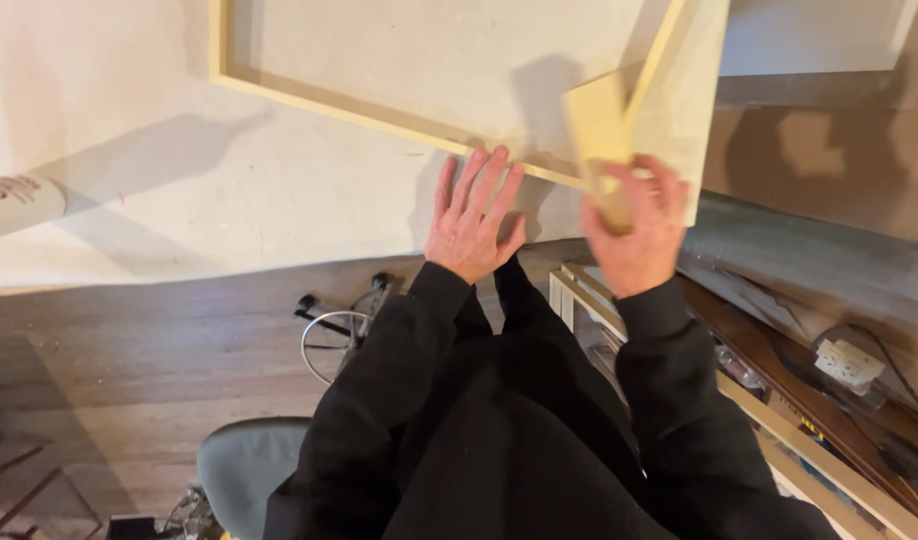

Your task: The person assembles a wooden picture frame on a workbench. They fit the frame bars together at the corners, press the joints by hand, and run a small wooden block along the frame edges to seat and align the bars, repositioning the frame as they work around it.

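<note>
A person in black sleeves leans over a large pale board tabletop (229, 190), the left hand (471, 218) pressed flat with fingers spread open against the lower rail of a pale yellow wooden rectangular frame (379, 112) lying on it. The right hand (634, 228), slightly blurred, has its fingers closed around a small pale yellow wooden block (599, 140) held upright at the frame's near right corner, touching the rail. A white cardboard tube (19, 203) rests at the table's left edge. Below, on the wood-plank floor (129, 360), stand a grey-green seat (244, 465) and a white power strip (847, 362) off to the right
</note>
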